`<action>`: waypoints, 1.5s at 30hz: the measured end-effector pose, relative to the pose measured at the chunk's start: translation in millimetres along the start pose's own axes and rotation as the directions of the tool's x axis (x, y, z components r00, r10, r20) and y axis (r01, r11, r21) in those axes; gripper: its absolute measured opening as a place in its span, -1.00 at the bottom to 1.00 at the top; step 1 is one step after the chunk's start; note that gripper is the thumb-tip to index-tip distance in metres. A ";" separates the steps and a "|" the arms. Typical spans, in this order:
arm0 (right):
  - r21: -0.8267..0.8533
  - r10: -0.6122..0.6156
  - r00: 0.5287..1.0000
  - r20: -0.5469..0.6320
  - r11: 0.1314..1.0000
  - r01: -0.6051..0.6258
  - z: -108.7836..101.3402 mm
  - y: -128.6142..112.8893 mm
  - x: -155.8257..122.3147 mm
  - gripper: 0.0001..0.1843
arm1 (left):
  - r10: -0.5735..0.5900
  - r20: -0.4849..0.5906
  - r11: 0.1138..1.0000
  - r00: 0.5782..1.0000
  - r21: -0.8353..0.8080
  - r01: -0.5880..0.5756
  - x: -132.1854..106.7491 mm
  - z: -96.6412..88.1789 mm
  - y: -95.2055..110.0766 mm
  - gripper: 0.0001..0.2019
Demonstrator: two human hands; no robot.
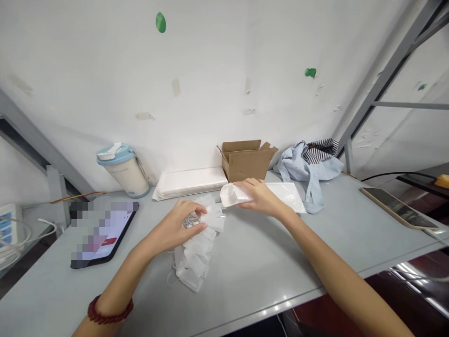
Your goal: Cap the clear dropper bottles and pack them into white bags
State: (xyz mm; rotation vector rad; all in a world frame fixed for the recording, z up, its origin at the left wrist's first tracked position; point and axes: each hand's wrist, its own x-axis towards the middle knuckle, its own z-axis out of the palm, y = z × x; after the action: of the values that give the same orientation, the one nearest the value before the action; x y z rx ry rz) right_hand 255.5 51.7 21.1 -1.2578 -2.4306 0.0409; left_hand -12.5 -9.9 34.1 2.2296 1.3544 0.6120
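Observation:
My left hand [177, 227] is closed around a small silvery object [191, 219], held just above a heap of several small translucent plastic bags [194, 262] on the grey table [266, 267]. My right hand [257, 194] grips one small white plastic bag [231, 194], its mouth pointing left towards the left hand. The two hands are a short distance apart. A red bead bracelet [108, 312] sits on my left wrist.
A tablet [105, 229] lies at the left, a lidded cup [124, 169] behind it. A stack of white sheets [191, 181], an open cardboard box [245, 160] and a cloth bag [308, 166] line the wall. A phone [398, 207] lies at the right edge.

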 end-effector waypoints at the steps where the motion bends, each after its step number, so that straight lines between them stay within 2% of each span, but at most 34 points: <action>1: 0.011 -0.003 1.000 0.006 1.000 0.003 0.3 -1.5 -0.2 -0.44 | -0.011 -0.004 1.000 1.000 0.002 0.011 1.0 0.7 -0.7 -0.76; 11: 0.095 -0.006 1.000 0.008 0.996 0.005 4.8 -0.1 -0.6 -0.41 | -0.086 0.025 0.991 0.996 -0.100 0.088 3.1 -2.9 3.6 -0.79; 15: 0.105 -0.015 1.000 -0.015 0.994 0.016 6.1 -1.0 -0.4 -0.39 | -0.116 0.042 0.965 0.992 -0.231 0.122 2.3 -9.0 6.9 -0.79; 17: 0.097 -0.025 0.999 -0.039 0.995 0.029 6.1 -1.9 -0.6 -0.39 | -0.137 0.007 0.931 0.991 -0.342 0.131 1.7 -11.4 6.2 -0.80; 19: 0.080 -0.038 0.998 -0.057 0.996 0.043 5.5 -3.5 -0.9 -0.38 | -0.168 -0.075 0.893 0.983 -0.433 0.120 1.3 -12.5 5.0 -0.80; 22: 0.061 -0.076 0.994 -0.073 0.995 0.081 3.6 -8.2 -1.8 -0.38 | -0.236 -0.230 0.870 0.944 -0.484 0.099 1.8 -9.9 4.8 -0.81; 24: 0.057 -0.107 0.991 -0.084 0.992 0.112 2.5 -13.2 -2.6 -0.38 | -0.266 -0.295 0.867 0.918 -0.489 0.094 3.3 -4.2 6.3 -0.80; 31: 0.097 -0.189 0.976 -0.104 0.975 0.199 4.8 -32.2 -6.8 -0.40 | -0.205 -0.368 0.867 0.907 -0.498 -0.006 6.5 28.9 16.7 -0.83; 36: 0.139 -0.198 0.971 -0.132 0.966 0.216 8.8 -35.0 -7.0 -0.45 | -0.171 -0.386 0.820 0.907 -0.566 -0.086 4.2 31.9 25.1 -0.87; 38: 0.174 -0.160 0.974 -0.161 0.967 0.187 7.9 -31.7 -5.7 -0.44 | -0.195 -0.418 0.829 0.887 -0.554 -0.078 3.4 26.9 24.9 -0.86; 41: 0.214 -0.056 0.973 -0.226 0.971 0.106 0.6 -22.5 -3.6 -0.42 | -0.244 -0.461 0.895 0.853 -0.447 0.015 2.2 19.3 20.4 -0.83; 43: 0.239 0.024 0.956 -0.292 0.970 0.049 -7.7 -14.8 -2.8 -0.45 | -0.203 -0.443 0.948 0.873 -0.314 0.061 1.2 17.3 17.2 -0.82; 45: 0.275 0.099 0.915 -0.391 0.961 0.014 -15.9 -8.0 -2.6 -0.48 | -0.118 -0.358 0.980 0.926 -0.193 0.051 0.4 18.8 15.9 -0.82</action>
State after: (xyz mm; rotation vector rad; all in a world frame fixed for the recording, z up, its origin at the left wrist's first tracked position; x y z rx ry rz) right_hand 256.3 42.5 36.5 -1.0722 -1.9658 0.1142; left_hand 9.7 -19.0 28.6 1.9635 1.4939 1.1193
